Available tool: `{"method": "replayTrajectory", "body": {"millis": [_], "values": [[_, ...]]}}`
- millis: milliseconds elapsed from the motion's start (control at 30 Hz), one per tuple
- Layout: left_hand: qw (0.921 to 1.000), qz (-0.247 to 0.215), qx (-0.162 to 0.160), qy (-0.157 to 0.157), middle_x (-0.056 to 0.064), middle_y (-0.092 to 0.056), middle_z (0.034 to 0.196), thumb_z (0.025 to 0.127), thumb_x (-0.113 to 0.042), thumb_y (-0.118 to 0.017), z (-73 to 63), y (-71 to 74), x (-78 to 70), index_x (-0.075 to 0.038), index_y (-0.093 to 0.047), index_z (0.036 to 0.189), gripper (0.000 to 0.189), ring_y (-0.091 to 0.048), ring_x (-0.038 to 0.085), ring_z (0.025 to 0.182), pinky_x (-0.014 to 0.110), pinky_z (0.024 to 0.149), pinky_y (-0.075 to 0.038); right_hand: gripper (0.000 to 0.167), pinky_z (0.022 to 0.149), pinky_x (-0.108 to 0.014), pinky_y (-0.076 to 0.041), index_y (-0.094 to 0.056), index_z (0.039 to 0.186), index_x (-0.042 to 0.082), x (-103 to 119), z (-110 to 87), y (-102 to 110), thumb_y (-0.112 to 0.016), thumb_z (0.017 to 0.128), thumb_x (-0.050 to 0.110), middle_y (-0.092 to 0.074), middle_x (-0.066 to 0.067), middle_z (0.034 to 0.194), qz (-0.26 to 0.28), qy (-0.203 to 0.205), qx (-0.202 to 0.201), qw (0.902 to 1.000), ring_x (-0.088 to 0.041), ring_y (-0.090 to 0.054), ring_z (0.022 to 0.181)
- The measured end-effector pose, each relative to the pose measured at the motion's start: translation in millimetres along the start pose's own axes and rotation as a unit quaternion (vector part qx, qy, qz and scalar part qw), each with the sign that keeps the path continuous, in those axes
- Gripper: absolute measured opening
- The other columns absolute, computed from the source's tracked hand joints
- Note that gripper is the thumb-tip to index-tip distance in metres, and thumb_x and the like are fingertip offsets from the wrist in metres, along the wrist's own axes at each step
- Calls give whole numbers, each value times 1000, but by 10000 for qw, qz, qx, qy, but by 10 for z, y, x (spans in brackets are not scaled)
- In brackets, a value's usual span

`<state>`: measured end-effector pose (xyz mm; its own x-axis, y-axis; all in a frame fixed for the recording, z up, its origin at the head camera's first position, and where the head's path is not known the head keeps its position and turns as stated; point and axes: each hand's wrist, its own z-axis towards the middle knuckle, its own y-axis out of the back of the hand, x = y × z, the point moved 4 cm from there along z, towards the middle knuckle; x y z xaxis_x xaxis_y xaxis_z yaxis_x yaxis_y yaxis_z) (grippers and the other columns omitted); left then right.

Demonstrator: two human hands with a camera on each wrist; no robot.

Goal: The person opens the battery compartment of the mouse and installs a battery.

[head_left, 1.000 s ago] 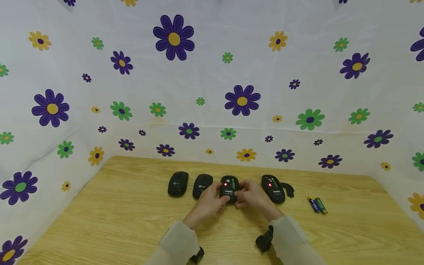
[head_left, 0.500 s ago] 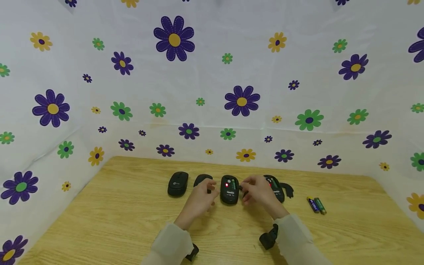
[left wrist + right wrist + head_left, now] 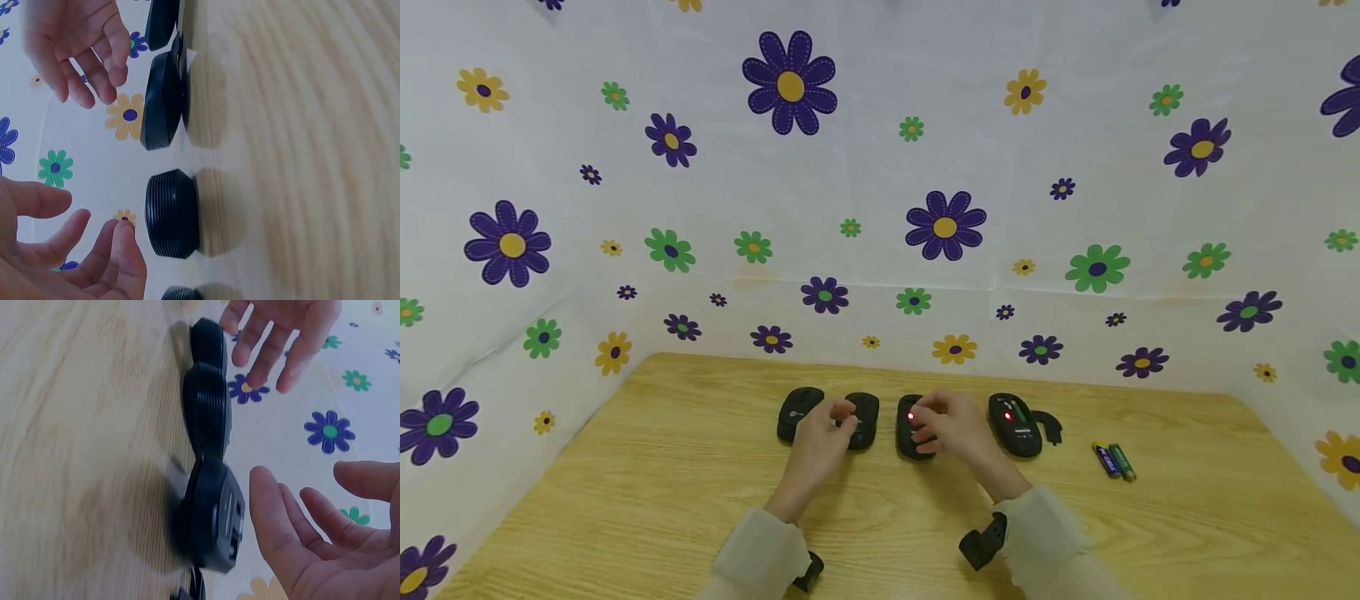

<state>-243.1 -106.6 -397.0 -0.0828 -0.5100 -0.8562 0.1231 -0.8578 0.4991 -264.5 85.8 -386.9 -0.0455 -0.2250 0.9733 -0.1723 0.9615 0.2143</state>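
Four black computer mice stand in a row, so several in all. My left hand (image 3: 820, 437), fingers loosely bent and holding nothing, hovers above the two upright ones: the leftmost mouse (image 3: 793, 417) and the mouse beside it (image 3: 867, 421). That second mouse (image 3: 172, 214) sits just beyond its fingertips in the left wrist view. My right hand (image 3: 953, 429), also holding nothing, is over a belly-up mouse (image 3: 906, 442) with a red light on. In the right wrist view the fingers stand apart from this overturned mouse (image 3: 215, 515). The hand hides part of it from the head camera.
Right of that hand lies another belly-up mouse (image 3: 1021, 437), lit red, its battery bay uncovered. A loose black cover (image 3: 1049, 427) lies against it. Two batteries, one blue-and-yellow (image 3: 1105, 460) and one green (image 3: 1122, 462), rest farther right. A flower-printed cloth (image 3: 880, 167) stands behind the wooden table (image 3: 880, 533).
Both hands let go of the middle belly-up mouse, leaving it on the table. My left hand moved left over the upright mice; my right hand drew back, then came in above the overturned mouse.
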Motion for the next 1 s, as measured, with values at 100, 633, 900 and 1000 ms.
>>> {"method": "replayTrajectory", "body": {"millis": [100,633,900,1000], "values": [[9999,-60,-121,-63,15,-66,110,100,-4,-60,12,46,20,5,-65,115,19,-65,30,95,48,86,-57,16,71,-42,-64,-60,110,-13,37,-19,-95,-57,102,0,-65,-26,104,79,84,84,9999,-33,-70,82],[9986,9,350,390,26,-53,143,95,7,-43,93,70,177,6,-56,133,40,-54,43,127,57,105,-46,45,96,-49,-55,-47,138,-12,93,2,-521,-59,103,12,-50,-29,141,-515,118,685,9962,-42,-55,124],[9955,-143,756,551,30,-43,149,95,6,-41,123,13,204,8,-47,142,47,-43,47,136,59,113,-37,49,111,-60,-39,-46,141,-9,76,34,-629,-60,103,17,-41,-31,150,-747,24,629,9952,-47,-40,138],[9945,-144,847,594,33,-42,148,95,6,-42,121,11,210,8,-45,144,48,-40,48,138,61,113,-35,50,109,-61,-40,-47,141,-9,50,51,-657,-64,100,14,-41,-31,149,-961,22,629,9934,-47,-41,136]]}}
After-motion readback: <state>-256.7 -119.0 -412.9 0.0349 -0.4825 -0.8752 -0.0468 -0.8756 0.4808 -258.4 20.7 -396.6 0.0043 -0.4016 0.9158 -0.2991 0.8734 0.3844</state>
